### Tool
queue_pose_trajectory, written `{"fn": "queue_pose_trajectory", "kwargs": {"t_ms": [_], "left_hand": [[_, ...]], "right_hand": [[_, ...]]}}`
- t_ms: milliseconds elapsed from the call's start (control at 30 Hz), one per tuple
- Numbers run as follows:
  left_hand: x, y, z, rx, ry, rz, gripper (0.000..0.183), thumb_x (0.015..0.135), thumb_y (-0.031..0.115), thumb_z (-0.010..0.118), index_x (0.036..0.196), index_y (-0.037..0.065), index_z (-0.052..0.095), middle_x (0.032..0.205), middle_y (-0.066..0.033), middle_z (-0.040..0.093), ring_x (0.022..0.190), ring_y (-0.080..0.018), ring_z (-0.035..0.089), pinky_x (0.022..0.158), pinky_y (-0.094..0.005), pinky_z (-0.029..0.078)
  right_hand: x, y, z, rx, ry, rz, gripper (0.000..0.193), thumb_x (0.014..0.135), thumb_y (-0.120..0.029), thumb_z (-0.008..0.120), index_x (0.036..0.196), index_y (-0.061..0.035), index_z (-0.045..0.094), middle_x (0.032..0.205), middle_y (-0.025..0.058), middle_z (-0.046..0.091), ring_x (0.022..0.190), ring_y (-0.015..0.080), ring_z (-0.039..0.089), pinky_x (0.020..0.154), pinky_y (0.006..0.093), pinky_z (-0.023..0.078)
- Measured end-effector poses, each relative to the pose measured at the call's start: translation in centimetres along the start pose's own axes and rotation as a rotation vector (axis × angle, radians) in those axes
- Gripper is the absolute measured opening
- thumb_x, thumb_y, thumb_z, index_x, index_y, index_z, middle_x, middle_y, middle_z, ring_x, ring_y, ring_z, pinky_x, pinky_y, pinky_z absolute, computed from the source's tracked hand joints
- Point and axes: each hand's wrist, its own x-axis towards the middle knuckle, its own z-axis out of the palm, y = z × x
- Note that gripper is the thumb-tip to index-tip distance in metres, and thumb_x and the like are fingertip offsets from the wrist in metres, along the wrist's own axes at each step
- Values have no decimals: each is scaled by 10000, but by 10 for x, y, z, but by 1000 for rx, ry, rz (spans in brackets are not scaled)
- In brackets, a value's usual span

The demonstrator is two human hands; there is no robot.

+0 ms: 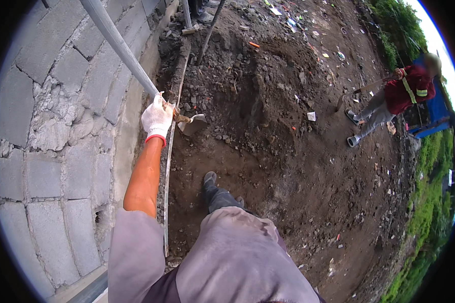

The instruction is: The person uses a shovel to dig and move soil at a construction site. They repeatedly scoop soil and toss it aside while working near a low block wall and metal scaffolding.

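Note:
My left hand (pixel 157 118), in a white knit glove with a red cuff, reaches forward beside the block wall (pixel 48 174). Its fingers are closed round what looks like a trowel; a short brownish handle and a grey blade (pixel 193 124) stick out to the right of the glove, over the dirt. A grey pole (pixel 120 44) slants down from the upper left and ends at the glove; whether the fingers touch it cannot be made out. Below the hand, a thin pale strip (pixel 169 189) runs along the wall's foot. My right hand is out of view.
Loose dark soil (pixel 283 166) with stones and litter spreads to the right, with a dug hollow ahead. A dark rod (pixel 211 33) stands near the wall. At the right, a person (pixel 408 93) in a red jacket holds a long-handled tool (pixel 361 90). Beyond lies a blue structure (pixel 436 113).

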Motion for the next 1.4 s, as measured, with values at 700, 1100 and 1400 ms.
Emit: {"fn": "queue_pose_trajectory", "kwargs": {"t_ms": [700,1100,1400], "left_hand": [[14,-3,-2,56,-84,-1,432,832,370,546,1237,226,500,960,-123,653,878,-322,628,766,-429,489],[-29,-2,-7,13,-58,29,413,801,312,591,1196,220,509,913,-75,660,825,-287,636,717,-416,494],[-48,1,-20,-45,-103,16,403,780,309,630,1156,201,536,862,-76,662,786,-287,642,698,-417,496]], "right_hand": [[-42,-78,-68,526,102,185,390,914,-388,365,836,-101,617,822,96,633,794,247,607,739,373,476],[-12,-69,-69,154,-3,-162,460,889,-463,331,1002,-99,589,873,133,642,848,329,605,709,406,464],[75,-105,-44,600,48,133,191,772,-224,512,852,-67,585,765,99,591,648,212,576,530,344,462]]}}
